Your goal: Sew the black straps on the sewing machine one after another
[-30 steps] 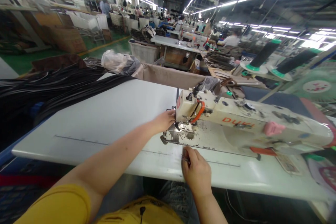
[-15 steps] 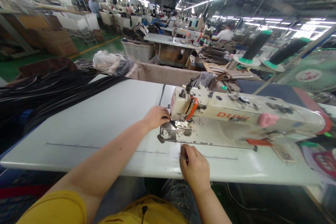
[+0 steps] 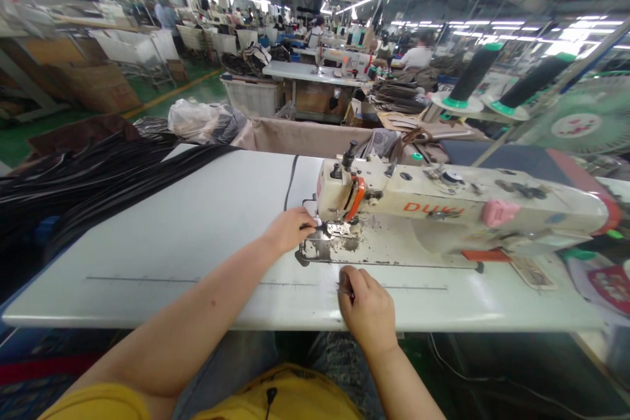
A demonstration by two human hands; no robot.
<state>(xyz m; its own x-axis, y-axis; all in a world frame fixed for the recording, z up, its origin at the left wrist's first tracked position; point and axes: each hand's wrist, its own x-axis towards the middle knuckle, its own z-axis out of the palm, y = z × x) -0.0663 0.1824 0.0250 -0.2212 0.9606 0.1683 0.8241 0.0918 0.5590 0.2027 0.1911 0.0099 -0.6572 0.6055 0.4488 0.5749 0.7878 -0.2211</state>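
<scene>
My left hand (image 3: 291,228) is closed on a small black piece (image 3: 311,226) beside the needle area of the white sewing machine (image 3: 433,200). The piece reaches toward the metal plate under the machine head. Near the front edge of the white table (image 3: 197,305), my right hand (image 3: 367,302) is closed round a small dark metal tool, only partly visible between its fingers. A thin dark strip (image 3: 291,184) lies on the tabletop behind my left hand.
Black strips (image 3: 147,177) are heaped over the table's left side. Behind the table stands a beige fabric-lined bin (image 3: 305,138). Two black thread cones (image 3: 475,75) and a green fan (image 3: 585,121) are at the right. People sit at machines farther back.
My left hand has shifted slightly left and down from the machine head, still with the black piece. My right hand is nearly unchanged. The whole view has shifted a little.
</scene>
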